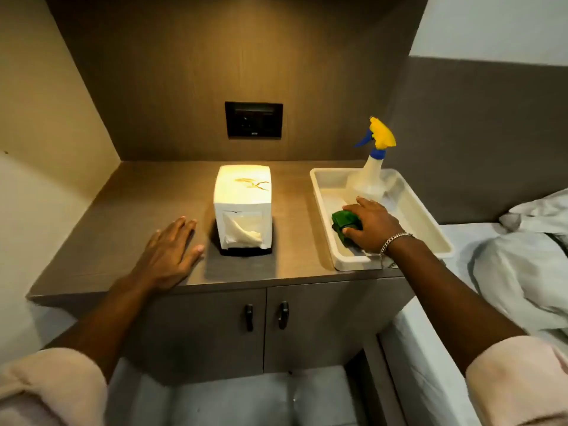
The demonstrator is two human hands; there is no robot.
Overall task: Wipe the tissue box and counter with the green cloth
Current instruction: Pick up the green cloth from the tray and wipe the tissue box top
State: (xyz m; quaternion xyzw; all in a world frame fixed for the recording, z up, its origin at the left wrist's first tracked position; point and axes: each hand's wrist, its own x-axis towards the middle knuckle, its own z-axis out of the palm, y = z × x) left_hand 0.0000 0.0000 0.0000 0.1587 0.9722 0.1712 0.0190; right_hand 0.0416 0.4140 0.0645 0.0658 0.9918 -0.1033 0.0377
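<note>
A white tissue box (242, 195) stands upright on a dark base in the middle of the brown counter (129, 204), a tissue hanging from its front slot. The folded green cloth (342, 222) lies inside a white tray (418, 210) on the counter's right side. My right hand (372, 226) reaches into the tray and curls over the cloth, thumb and fingers around it. My left hand (170, 253) rests flat on the counter left of the tissue box, fingers spread, holding nothing.
A spray bottle (370, 176) with a yellow and blue trigger stands at the tray's far end. A black wall socket (254, 119) sits on the back panel. Cabinet doors with two black handles (266, 316) are below the counter. A bed with white linen (516, 265) lies to the right.
</note>
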